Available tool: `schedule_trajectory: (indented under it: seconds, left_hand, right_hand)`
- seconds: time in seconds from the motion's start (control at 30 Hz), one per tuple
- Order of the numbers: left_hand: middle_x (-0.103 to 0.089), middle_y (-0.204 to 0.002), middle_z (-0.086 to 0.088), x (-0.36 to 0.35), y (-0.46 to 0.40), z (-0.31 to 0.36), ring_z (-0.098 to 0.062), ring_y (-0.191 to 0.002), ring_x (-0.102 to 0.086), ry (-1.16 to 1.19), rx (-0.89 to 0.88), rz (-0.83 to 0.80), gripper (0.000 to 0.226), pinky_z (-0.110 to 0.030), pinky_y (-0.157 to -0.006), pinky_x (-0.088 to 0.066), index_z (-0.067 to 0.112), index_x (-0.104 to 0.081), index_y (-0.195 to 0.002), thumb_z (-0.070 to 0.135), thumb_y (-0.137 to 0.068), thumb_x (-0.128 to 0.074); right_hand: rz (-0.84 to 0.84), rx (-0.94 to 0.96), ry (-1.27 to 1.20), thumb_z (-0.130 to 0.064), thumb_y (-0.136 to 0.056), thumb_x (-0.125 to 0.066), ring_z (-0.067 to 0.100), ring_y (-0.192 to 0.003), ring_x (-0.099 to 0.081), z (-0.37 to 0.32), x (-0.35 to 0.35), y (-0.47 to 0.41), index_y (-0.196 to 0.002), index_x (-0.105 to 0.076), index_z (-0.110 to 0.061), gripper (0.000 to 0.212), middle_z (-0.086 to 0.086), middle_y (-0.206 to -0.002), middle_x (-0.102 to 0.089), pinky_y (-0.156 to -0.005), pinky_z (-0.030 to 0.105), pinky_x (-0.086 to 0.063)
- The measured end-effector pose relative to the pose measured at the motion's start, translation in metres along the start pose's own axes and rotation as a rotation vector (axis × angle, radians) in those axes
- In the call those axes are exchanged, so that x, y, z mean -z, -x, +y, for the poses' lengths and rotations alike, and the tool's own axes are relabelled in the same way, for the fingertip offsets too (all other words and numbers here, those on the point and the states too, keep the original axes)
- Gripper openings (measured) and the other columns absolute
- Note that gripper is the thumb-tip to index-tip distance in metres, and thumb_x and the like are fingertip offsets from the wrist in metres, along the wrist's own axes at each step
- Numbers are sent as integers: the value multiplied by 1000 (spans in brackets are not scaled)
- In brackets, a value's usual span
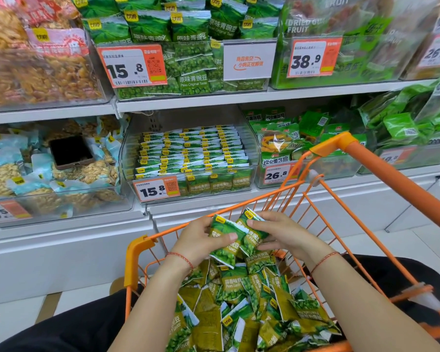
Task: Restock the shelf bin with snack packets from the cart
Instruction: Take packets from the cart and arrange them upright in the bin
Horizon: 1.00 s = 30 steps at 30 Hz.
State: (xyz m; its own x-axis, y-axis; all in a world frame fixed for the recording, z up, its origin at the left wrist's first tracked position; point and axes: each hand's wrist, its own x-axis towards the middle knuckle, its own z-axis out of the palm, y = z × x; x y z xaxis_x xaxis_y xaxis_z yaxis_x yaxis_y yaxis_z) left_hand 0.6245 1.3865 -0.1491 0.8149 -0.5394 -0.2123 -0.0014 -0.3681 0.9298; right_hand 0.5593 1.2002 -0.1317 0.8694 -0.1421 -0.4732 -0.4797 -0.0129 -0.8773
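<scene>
**Both hands gathering pea packets above the orange cart**

In the lower centre of the frame, the left hand is gripping a small green foil snack packet of garlic peas, its thumb lying across the packet's front and its fingers curling behind; just to the right, the right hand is holding a second green pea packet of the same kind, fingers curled over its upper edge and thumb beneath; the two packets are overlapping and touching between the hands; a thin red string bracelet is sitting on each wrist.

Directly below the hands, a loose heap of matching green and olive packets is lying in the orange wire shopping cart, filling the lower middle of the frame; the cart's orange handle bar is running diagonally along the right side.

In the centre of the frame, the clear plastic shelf bin is sitting on the lower white shelf, holding neat rows of the same green packets standing on edge; an orange and white price tag reading 15.8 is hanging on its front left corner.

At middle left, a dark phone in a pinkish case is resting on bagged peanuts in a neighbouring bin; along the top of the frame, more green pea bags are piling in an upper bin beside a 38.9 price tag.
</scene>
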Motion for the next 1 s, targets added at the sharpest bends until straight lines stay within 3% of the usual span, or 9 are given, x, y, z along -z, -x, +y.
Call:
schedule_trajectory:
  seconds: [0.1,0.17,0.23,0.37,0.5,0.6,0.77,0.87,1.0]
  left_hand:
    - [-71,-90,12,-2,4,1,-13,-95,-64,-7,-100,77,13,-36,-97,-46,32,-69,-84,29,-76,-78]
    - [-66,-93,18,-7,9,3,-7,-94,-60,-130,-177,138,16,-24,-89,-43,36,-64,-86,34,-76,-77]
    - [-64,-97,20,-11,14,7,-2,-94,-56,-216,-261,186,21,-20,-85,-40,41,-61,-89,36,-76,-77]
    - [-72,-88,16,-12,16,12,-3,-87,-63,-25,-293,198,18,-25,-82,-50,42,-66,-89,34,-77,-76]
    - [-64,-97,13,-11,18,17,3,-92,-57,-98,-330,240,16,-19,-82,-46,48,-60,-93,49,-79,-69]
    - [-67,-100,15,-12,19,17,3,-95,-59,-86,-306,156,19,-20,-85,-47,50,-59,-98,59,-81,-61]
    - [-68,-106,14,-17,18,15,-3,-99,-62,17,-158,71,45,-24,-88,-49,37,-62,-111,68,-78,-58]
    - [-73,-95,10,-9,16,19,-11,-94,-67,179,-92,108,39,-29,-86,-52,32,-67,-101,60,-75,-59]
    - [-73,-82,2,-3,17,26,-14,-76,-70,474,-27,185,37,-26,-60,-55,19,-67,-96,48,-75,-61]
  right_hand:
    - [52,-21,-16,-30,-89,-65,29,-126,-44,-3,-1,1,-128,-49,-22,43,2,-137,-44,-70,24,-58]
    - [102,-9,29,-32,-87,-67,30,-131,-42,-1,0,0,-139,-44,-15,59,5,-149,-36,-69,25,-59]
    - [99,22,70,-29,-87,-67,23,-129,-45,0,2,0,-139,-45,-12,59,3,-150,-36,-65,23,-58]
    - [-94,65,-16,-21,-93,-60,12,-104,-63,-5,1,4,-117,-65,-18,25,1,-121,-64,-71,25,-57]
    - [-160,55,-233,-15,-93,-56,7,-76,-67,-9,-1,6,-115,-65,-16,24,-1,-96,-70,-59,19,-55]
    - [-184,31,-310,-14,-94,-54,7,-64,-67,-7,-5,6,-110,-65,-10,20,0,-78,-71,-56,18,-55]
    - [-222,16,-433,-30,-93,-54,14,-64,-69,-10,-12,9,-113,-60,-10,30,3,-78,-72,-56,22,-57]
    - [-240,57,-590,-26,-88,-56,13,-60,-68,-12,-13,9,-103,-59,-10,22,4,-72,-70,-64,22,-59]
    - [-213,160,-525,-19,-77,-63,13,-75,-70,-8,-22,9,-98,-66,-9,24,4,-85,-73,-63,21,-57]
